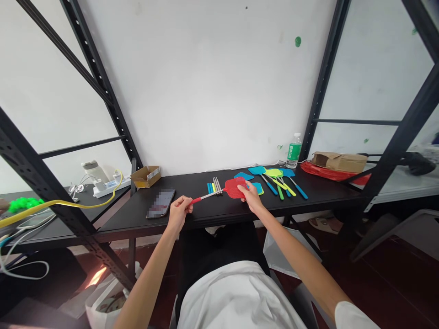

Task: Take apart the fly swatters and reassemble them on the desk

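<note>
A red fly swatter (235, 188) with a thin metal shaft is held across my front, above the black table (202, 212). My left hand (179, 212) is closed round the end of its red handle. With the fingers of my right hand (250, 195) I grip the right edge of its mesh head. Behind the shaft lie several metal rods (217, 184) and short blue and yellow handles (210, 188). To the right is a pile of blue and green fly swatters (274, 172), one blue head partly behind my right hand.
A phone (161, 203) and an open cardboard box (146, 177) are on the left. A water bottle (293, 151) stands at the back right, near a brown carton (339, 161) on red plastic. Black rack posts (322, 82) frame the table; a yellow cable (85, 206) crosses the left side.
</note>
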{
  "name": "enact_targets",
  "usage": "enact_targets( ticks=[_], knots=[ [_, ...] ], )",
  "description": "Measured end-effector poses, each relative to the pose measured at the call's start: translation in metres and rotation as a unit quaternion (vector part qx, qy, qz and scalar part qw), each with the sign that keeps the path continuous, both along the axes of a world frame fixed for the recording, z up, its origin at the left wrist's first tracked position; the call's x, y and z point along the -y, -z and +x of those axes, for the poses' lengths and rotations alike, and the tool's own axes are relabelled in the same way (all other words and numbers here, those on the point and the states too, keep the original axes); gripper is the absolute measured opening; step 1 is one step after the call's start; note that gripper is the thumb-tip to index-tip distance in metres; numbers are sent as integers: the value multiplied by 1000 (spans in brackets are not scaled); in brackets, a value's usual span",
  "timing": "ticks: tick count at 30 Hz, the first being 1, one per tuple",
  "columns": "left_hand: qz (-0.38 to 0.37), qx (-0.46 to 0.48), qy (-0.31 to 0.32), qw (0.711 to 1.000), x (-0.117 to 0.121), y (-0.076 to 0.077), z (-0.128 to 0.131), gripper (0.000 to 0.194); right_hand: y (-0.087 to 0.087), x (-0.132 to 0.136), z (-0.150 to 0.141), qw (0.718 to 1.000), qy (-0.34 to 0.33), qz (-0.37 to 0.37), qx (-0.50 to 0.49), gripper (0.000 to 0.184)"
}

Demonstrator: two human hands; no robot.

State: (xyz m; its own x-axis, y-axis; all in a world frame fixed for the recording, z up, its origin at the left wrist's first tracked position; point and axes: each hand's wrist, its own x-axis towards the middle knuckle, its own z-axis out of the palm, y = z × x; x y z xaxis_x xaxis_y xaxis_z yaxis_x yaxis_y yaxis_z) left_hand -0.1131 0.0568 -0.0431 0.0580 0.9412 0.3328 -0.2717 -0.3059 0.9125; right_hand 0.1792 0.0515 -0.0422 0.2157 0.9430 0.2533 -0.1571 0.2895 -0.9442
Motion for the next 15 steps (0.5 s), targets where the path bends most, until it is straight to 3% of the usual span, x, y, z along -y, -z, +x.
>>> enact_targets(
  ticks=[15],
  knots=[
    [8, -33, -20, 999, 4, -2, 1, 33, -3, 5, -1, 1000, -4, 12, 9, 35]
  ],
)
